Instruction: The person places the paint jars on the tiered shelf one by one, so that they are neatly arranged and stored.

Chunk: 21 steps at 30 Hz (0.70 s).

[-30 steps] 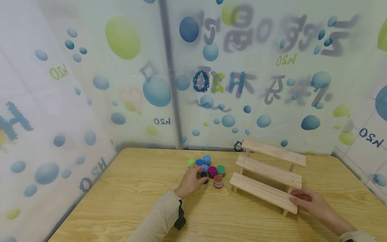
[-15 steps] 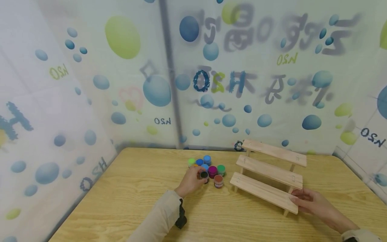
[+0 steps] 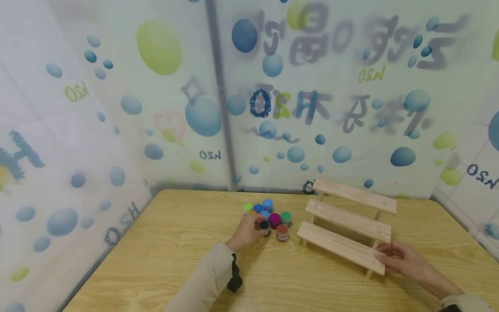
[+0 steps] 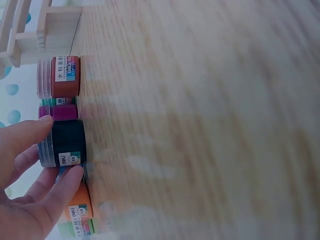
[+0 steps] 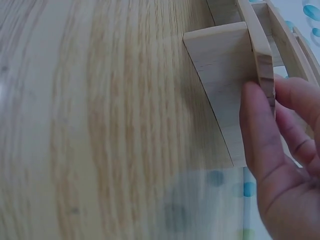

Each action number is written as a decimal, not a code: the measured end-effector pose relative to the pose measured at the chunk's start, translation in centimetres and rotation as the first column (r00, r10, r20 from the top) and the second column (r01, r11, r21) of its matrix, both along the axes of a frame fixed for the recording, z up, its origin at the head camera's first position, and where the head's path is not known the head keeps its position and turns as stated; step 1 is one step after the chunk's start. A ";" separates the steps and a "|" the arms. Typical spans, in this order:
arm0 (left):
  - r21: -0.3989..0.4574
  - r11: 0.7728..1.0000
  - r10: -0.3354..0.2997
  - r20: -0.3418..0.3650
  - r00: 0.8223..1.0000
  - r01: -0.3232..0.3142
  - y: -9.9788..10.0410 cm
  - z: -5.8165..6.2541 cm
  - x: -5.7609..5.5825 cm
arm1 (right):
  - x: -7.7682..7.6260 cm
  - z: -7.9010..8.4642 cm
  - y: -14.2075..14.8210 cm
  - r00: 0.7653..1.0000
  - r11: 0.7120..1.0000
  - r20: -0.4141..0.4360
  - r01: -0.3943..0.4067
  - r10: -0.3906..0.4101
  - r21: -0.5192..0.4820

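My left hand holds a small black paint jar between thumb and fingers, at the near side of a group of jars. The black jar looks upright; whether it touches the tabletop is hard to tell. Just right of it stands a brown-red paint jar, with a purple jar behind. My right hand pinches the right end of the lowest board of a three-tier wooden display stand. In the right wrist view, the thumb lies under the board's end and the fingers are on its other side.
Green, blue and light green jars cluster behind the left hand, an orange one partly hidden. The wooden table ends at a patterned curtain behind and at the sides.
My left fingers have drawn in slightly round the black paint jar. The right hand stays on the wooden stand, and the other jars keep their places.
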State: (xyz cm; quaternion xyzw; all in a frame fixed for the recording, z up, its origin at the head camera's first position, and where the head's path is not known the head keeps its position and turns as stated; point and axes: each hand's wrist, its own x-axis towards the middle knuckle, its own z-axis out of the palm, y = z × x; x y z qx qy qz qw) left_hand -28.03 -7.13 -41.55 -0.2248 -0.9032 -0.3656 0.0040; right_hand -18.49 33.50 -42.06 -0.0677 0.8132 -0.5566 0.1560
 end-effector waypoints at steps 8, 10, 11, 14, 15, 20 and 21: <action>0.014 1.000 0.020 0.033 0.999 -0.020 0.0 -0.2 -0.1 | 0.0 -0.1 -0.1 1.000 1.000 -0.003 0.006 -0.006 0.008; 0.034 0.999 0.024 0.055 0.998 -0.025 -0.1 -0.2 -0.1 | 0.0 -0.1 -0.1 1.000 1.000 -0.004 0.004 -0.004 0.006; 0.043 0.999 0.027 0.068 0.997 -0.030 -0.1 -0.3 -0.1 | 0.0 0.0 -0.1 1.000 1.000 -0.007 0.004 -0.004 0.007; 0.070 0.997 0.034 0.099 0.995 -0.041 -0.2 -0.4 -0.2 | -0.1 0.0 -0.1 1.000 1.000 -0.011 0.002 -0.002 0.009; 0.076 0.996 0.035 0.107 0.994 -0.043 -0.3 -0.5 -0.3 | -0.1 0.1 -0.1 1.000 1.000 -0.010 0.001 -0.001 0.010; 0.104 0.993 0.034 0.142 0.989 -0.049 -0.4 -0.6 -0.5 | -0.2 0.2 0.1 1.000 1.000 0.012 -0.012 0.012 -0.002; 0.111 0.993 0.031 0.150 0.988 -0.048 -0.4 -0.6 -0.5 | -0.2 0.2 0.1 1.000 1.000 0.017 -0.012 0.012 -0.004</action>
